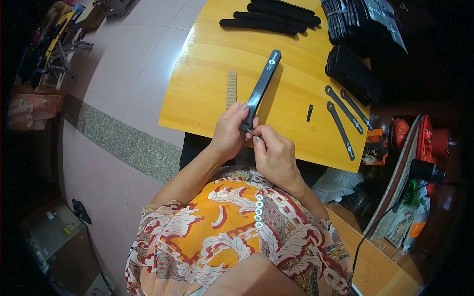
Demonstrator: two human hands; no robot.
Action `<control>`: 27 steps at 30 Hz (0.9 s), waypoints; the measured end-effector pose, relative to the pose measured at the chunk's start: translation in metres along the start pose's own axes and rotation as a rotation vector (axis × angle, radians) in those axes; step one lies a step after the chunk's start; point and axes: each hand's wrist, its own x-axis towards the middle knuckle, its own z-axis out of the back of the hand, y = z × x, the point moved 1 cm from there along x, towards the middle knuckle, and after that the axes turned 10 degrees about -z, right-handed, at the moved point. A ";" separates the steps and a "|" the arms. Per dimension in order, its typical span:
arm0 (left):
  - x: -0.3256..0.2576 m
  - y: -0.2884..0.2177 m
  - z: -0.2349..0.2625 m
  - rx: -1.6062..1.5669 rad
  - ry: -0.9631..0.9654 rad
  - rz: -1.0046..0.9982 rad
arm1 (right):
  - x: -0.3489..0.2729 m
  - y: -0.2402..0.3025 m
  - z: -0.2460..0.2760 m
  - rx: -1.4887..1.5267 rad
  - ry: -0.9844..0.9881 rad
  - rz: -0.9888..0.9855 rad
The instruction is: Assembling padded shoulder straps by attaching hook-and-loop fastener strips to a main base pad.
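Strap (264, 81) in hands (228, 128); table edge (316, 157) beneath

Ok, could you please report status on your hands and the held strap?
Left hand gripping black strap near its lower end. Right hand at that end, grip unclear. Tan strip left of strap, not blocking.

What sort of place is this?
Probably a small workshop, perhaps in a home: a long, flat black strap is held over a glossy yellow wooden table, thick stacks of flat black pieces crowd its right edge, and the floor has pale pink tiles.
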 end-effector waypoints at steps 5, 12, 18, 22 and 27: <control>0.000 0.001 -0.001 0.006 -0.022 -0.004 | -0.002 0.000 0.000 0.069 0.008 -0.067; -0.004 0.004 -0.006 -0.027 -0.067 -0.026 | -0.004 -0.009 -0.006 0.123 -0.015 -0.119; -0.006 0.012 -0.005 0.240 -0.084 -0.216 | -0.005 -0.015 -0.018 0.230 -0.181 -0.055; -0.009 0.008 -0.010 0.500 -0.014 -0.434 | -0.005 -0.014 -0.020 0.321 -0.102 -0.191; -0.006 0.015 -0.004 0.641 0.020 -0.545 | -0.004 -0.016 -0.016 0.206 -0.196 -0.036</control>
